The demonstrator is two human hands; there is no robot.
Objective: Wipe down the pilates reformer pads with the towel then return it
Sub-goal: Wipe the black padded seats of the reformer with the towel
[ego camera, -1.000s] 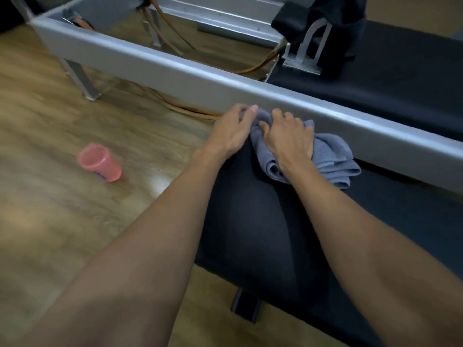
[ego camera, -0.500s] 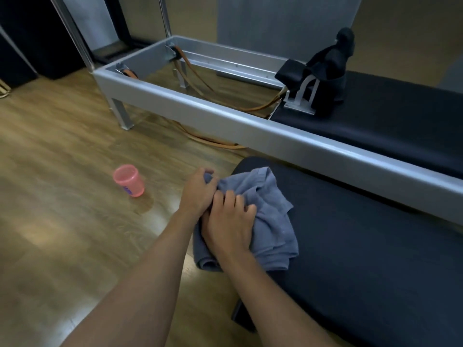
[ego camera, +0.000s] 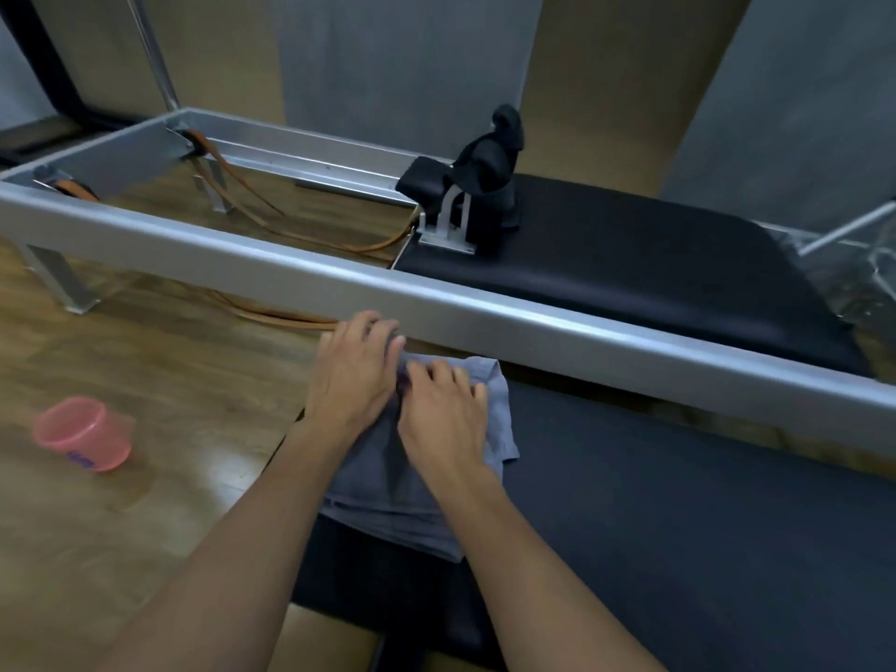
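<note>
Wooden studio floor point(ego camera: 184, 361); left hand point(ego camera: 351, 380) fingers pinch a grey cloth towel point(ego camera: 388, 492), right hand point(ego camera: 443, 414) presses it flat-fingered onto a black padded reformer pad point(ego camera: 679, 502); wiping underway, return pending.

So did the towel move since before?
Yes. The towel has slid across the dark pad toward the silver rail, and now lies close to it.

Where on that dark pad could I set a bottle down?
Free: the near pad right of the towel, between the silver rail and its front edge. Crowded: the pad's left end, where the left hand grips and the right hand presses the towel.
</note>
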